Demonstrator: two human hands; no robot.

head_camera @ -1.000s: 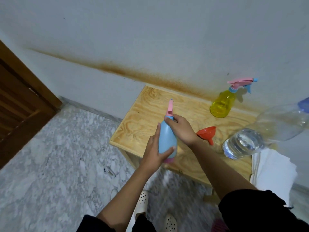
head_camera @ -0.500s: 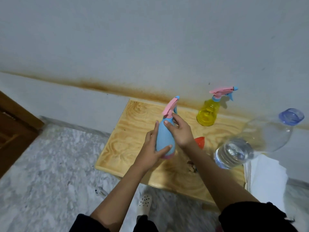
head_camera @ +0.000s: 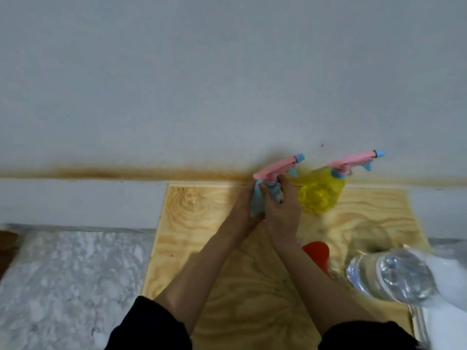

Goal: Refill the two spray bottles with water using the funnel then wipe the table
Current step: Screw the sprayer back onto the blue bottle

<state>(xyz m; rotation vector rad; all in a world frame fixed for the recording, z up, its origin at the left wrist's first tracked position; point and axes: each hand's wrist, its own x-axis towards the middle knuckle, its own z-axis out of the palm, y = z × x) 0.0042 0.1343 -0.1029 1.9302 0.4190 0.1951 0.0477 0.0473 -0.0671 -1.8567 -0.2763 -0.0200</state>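
A blue spray bottle (head_camera: 256,202) with a pink trigger head (head_camera: 276,169) stands near the back of the wooden table (head_camera: 202,223). My left hand (head_camera: 243,210) wraps its body from the left. My right hand (head_camera: 281,210) grips its neck just under the trigger head. Right beside it, against the wall, stands a yellow spray bottle (head_camera: 319,192) with its own pink head. An orange funnel (head_camera: 317,252) lies on the table by my right forearm, partly hidden. A large clear water bottle (head_camera: 389,274) lies at the right.
White cloth (head_camera: 447,276) sits at the table's right edge beside the water bottle. The wall with a brown stain line runs right behind the table. Grey marble floor (head_camera: 70,281) lies to the left.
Both hands have carried the blue bottle back toward the wall, next to the yellow one. The camera has tilted to look more straight down over the table.
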